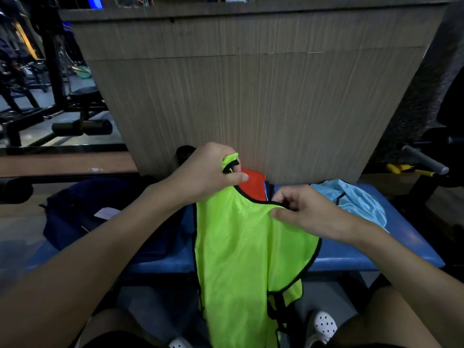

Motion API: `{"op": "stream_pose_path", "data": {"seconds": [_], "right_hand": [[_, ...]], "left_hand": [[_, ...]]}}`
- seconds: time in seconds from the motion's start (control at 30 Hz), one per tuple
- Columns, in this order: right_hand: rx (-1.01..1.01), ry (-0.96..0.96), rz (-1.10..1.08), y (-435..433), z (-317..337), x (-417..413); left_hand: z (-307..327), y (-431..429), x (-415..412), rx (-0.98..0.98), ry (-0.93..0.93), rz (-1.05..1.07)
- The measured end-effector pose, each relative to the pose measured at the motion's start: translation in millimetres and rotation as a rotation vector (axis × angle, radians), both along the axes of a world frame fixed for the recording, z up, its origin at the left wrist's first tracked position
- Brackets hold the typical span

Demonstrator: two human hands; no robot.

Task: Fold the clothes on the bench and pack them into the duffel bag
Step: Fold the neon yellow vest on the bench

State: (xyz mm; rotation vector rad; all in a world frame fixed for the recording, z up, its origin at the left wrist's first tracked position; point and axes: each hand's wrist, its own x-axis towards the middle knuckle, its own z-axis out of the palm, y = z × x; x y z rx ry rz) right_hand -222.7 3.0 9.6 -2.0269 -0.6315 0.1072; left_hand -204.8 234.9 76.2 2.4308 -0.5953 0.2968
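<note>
green vest (241, 242): lower hem runs off the bottom edge.
red garment (253, 180): mostly hidden behind the vest and the left hand (211, 169).
duffel bag (82, 214): lost in shadow and partly behind the left forearm, so its opening cannot be made out.
bag label (106, 212): too small to read.
light blue garment (351, 199): near edge covered by the right hand (308, 212).
</note>
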Motion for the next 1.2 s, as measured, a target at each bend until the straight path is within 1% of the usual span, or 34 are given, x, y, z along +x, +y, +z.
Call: {"op": "stream_pose_path", "data": {"seconds": [0.1,0.17,0.23,0.27,0.3,0.37,0.43,0.5,0.57,0.63,0.7,0.77,0.83,0.9,0.93,0.97,1.03,1.13,1.2], "right_hand": [[-0.055,0.033,0.031,-3,-2,1],[-0.086,0.058,0.026,-10,-4,-1],[-0.132,0.046,0.008,-17,-4,-1],[-0.15,0.028,-0.002,-20,-3,-2],[-0.16,0.005,-0.01,-21,-1,-2],[-0.154,-0.066,-0.012,-20,6,-2],[-0.115,-0.131,-0.005,-12,15,-2],[-0.055,-0.155,0.012,-1,26,-3],[-0.001,-0.142,0.018,8,33,-4],[0.046,-0.113,0.005,12,39,-4],[0.065,-0.092,-0.003,12,42,-4],[0.092,-0.028,-0.002,7,44,-6],[0.118,0.043,-0.014,-3,43,-6],[0.143,0.065,-0.051,-14,42,-5],[0.168,0.073,-0.067,-19,42,-5],[0.192,0.079,-0.072,-22,43,-4],[0.209,0.074,-0.052,-23,45,-4],[0.204,0.075,0.014,-15,51,-5],[0.181,0.078,0.064,-7,54,-6]], "left_hand": [[0,6,7,0.003,-0.095,0.029],[0,15,13,0.045,-0.172,0.066],[2,25,19,0.054,-0.23,0.128],[2,29,21,0.036,-0.228,0.158],[3,33,22,0.014,-0.21,0.171],[4,31,18,-0.019,-0.134,0.133],[5,18,7,-0.041,0.004,0.029],[2,0,-4,-0.046,0.178,-0.112],[-6,-13,-10,-0.011,0.267,-0.232],[-14,-19,-12,-0.065,0.305,-0.307],[-18,-19,-13,-0.155,0.32,-0.317],[-19,-16,-11,-0.182,0.287,-0.298],[-21,-9,-3,-0.169,0.204,-0.21],[-23,3,10,-0.154,0.117,-0.043],[-23,8,14,-0.147,0.105,0.024],[-21,12,14,-0.155,0.124,0.046],[-18,14,10,-0.203,0.242,-0.018],[-13,0,0,-0.239,0.418,-0.205],[-14,-14,-4,-0.224,0.414,-0.256]]}}
